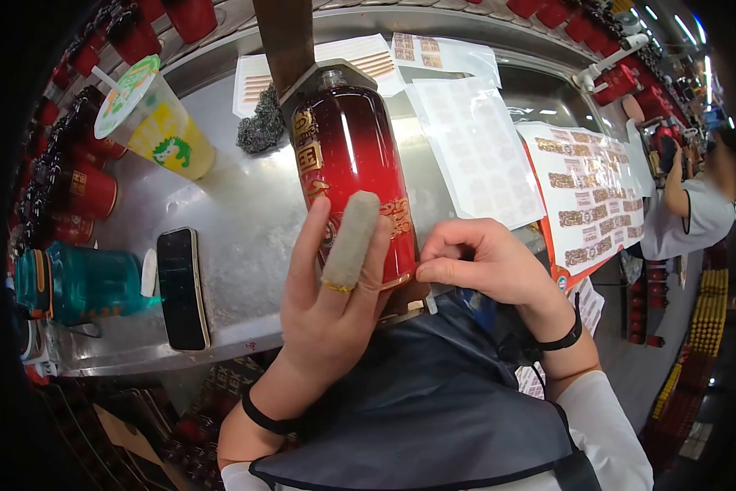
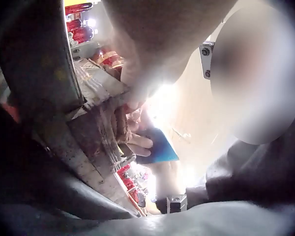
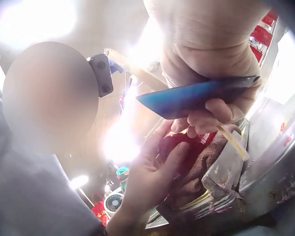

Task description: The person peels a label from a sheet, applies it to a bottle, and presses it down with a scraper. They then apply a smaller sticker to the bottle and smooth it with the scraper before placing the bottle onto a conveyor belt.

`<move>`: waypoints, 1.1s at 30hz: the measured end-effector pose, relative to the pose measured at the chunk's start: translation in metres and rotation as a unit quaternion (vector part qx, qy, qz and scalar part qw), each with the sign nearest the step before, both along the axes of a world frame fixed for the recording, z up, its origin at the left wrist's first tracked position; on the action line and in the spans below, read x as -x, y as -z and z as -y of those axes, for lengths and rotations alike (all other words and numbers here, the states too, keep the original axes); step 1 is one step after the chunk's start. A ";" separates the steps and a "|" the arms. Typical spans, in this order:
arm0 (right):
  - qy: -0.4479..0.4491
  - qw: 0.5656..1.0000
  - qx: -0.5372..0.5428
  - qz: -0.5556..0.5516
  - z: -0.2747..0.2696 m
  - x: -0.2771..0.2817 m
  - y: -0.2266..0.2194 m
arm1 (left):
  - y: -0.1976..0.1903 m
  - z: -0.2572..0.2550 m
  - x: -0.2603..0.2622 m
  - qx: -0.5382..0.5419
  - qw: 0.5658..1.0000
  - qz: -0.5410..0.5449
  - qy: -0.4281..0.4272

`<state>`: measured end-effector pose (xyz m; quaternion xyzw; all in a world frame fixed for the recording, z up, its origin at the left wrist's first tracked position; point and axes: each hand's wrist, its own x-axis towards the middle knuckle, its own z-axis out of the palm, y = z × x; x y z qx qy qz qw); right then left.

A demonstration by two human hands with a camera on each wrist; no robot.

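Red bottle touches the left hand, its fingers straight; the right hand grips a blue blade.

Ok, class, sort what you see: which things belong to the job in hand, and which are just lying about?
Seemingly part of the job:
red bottle, under the left hand
blue blade, in the right hand
printed sheet, probably

Apparently just lying about:
phone
drink cup
teal container

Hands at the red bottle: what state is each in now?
Left hand: open, straight fingers on the red bottle.
Right hand: closed, curled round a flat blue piece.
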<state>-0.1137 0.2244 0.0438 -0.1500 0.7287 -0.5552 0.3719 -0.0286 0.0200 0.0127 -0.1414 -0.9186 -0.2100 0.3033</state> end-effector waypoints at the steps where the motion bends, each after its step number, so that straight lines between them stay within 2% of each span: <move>1: 0.003 1.000 -0.001 -0.006 -0.002 -0.001 -0.004 | 0.000 -0.001 0.000 -0.027 1.000 -0.003 0.003; 7: -0.002 0.997 0.000 -0.083 -0.006 0.000 -0.019 | 0.008 0.006 -0.005 -0.075 0.997 -0.004 0.003; 22: 0.003 0.999 0.008 -0.035 0.004 -0.001 -0.015 | 0.019 0.016 -0.015 -0.174 0.983 0.061 0.006; 33: 0.009 0.999 -0.004 -0.033 0.007 -0.002 -0.012 | 0.027 0.017 -0.013 -0.201 0.979 0.035 0.011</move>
